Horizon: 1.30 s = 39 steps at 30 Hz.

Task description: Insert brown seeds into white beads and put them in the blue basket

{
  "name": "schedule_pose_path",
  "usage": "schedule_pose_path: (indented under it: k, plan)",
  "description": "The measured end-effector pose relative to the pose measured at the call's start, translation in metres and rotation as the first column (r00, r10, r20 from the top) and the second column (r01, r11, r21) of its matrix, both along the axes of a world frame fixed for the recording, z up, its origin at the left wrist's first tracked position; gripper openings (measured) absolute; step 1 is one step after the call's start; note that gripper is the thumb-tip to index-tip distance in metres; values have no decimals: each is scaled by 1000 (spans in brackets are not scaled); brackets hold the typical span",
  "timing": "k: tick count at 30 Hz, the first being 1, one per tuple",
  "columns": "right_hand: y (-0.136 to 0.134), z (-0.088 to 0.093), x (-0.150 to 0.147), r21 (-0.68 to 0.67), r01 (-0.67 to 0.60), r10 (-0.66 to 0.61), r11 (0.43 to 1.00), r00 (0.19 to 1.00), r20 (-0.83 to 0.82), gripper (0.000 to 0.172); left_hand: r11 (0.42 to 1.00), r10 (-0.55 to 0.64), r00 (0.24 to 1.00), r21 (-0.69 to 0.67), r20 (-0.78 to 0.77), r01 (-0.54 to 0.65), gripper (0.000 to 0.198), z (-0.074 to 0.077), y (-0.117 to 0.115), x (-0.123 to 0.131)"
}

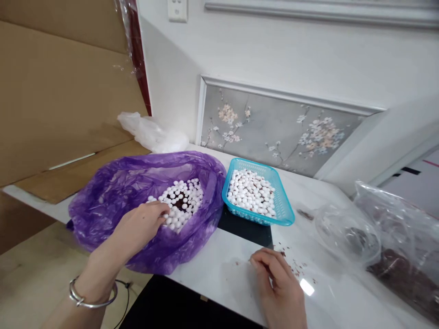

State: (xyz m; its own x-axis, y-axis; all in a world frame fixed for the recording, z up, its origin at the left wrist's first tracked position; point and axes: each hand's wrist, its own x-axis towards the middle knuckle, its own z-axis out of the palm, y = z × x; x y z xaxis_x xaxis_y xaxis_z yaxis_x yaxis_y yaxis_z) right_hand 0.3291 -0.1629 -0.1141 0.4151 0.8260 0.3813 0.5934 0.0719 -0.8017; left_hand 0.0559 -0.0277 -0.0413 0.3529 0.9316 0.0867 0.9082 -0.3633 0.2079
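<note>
My left hand point(145, 225) reaches into a purple plastic bag point(109, 192), its fingers bent together at the edge of the small white balls point(176, 218) inside. Whatever is between those fingertips is hidden. Some dark material shows among the balls. To the right of the bag stands a turquoise plastic basket point(283, 205) full of white balls point(250, 189) with reddish-brown bits on or between them. My right hand point(279, 288) rests at the table's front edge, thumb and forefinger pinched; anything held there is too small to make out.
Reddish-brown flakes point(297, 267) lie scattered on the white marbled table point(219, 260). A clear plastic tub point(346, 235) and a clear bag of dark brown material point(404, 278) stand at the right. Behind the purple bag are a white plastic bag point(154, 132) and cardboard point(61, 100).
</note>
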Motion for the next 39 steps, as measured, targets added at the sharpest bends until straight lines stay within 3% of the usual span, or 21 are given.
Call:
schedule_pose_path:
  k: [7,11,13,14,16,18,19,21,24,30,36,39]
  plan:
    - [-1,0,0,10,4,-3,1000,995,-99,20,990,69,970,105,231,-96,34,12,-5,1]
    - [-2,3,-1,12,-47,48,999,990,-129,22,974,115,884,122,452,-190,26,18,-10,5]
    - [-2,5,-2,9,-84,85,996,986,-142,22,983,149,735,-18,662,-183,21,17,-16,11]
    - [-3,5,-2,7,-96,96,995,984,-147,22,983,179,608,-126,774,-130,21,16,-20,16]
    - [-4,6,-3,-4,-105,103,994,983,-153,21,941,301,281,-332,911,69,21,14,-29,29]
    - [-4,7,-3,-22,-104,99,994,983,-154,19,855,463,-10,-443,886,270,21,11,-36,42]
    - [-5,7,-3,-31,-103,98,994,983,-155,19,813,533,-108,-473,839,341,21,11,-40,49]
    - [-5,6,-2,-45,-97,89,994,984,-157,19,747,630,-224,-502,743,436,20,10,-45,59]
    - [-6,4,-2,-49,-65,55,997,983,-175,20,685,691,-262,-494,674,535,16,10,-51,70]
    - [-6,4,-4,-81,46,-68,996,953,-296,20,601,716,-204,-442,667,666,12,10,-62,81]
    - [-9,26,-15,-49,23,-42,999,900,-434,16,562,722,-153,-442,675,699,13,3,-69,97]
    - [-9,42,-24,8,-39,38,999,856,-516,12,541,729,-133,-447,672,713,14,-2,-73,105]
